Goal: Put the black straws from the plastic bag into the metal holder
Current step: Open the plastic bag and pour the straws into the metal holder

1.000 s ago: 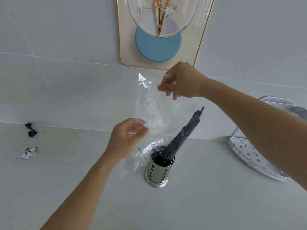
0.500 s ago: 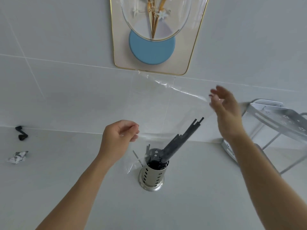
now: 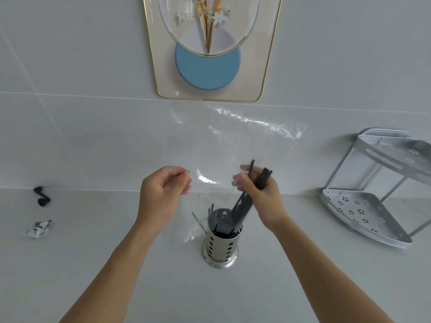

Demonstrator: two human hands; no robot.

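Nearest me, the metal holder (image 3: 220,247) is standing upright on the counter (image 3: 98,264), black straws (image 3: 242,207) leaning out of its mouth to the right. Just above it, my right hand (image 3: 261,194) is curling round the upper part of the straw bundle. My left hand (image 3: 161,192) is pinching the edge of the clear plastic bag (image 3: 233,141), which is draped upward against the tiled wall (image 3: 70,66). Far right, a metal rack (image 3: 373,206) is standing.

Lower ends of the black straws (image 3: 242,206) inside the metal holder (image 3: 220,245); wall plaque (image 3: 210,85) cut off above.
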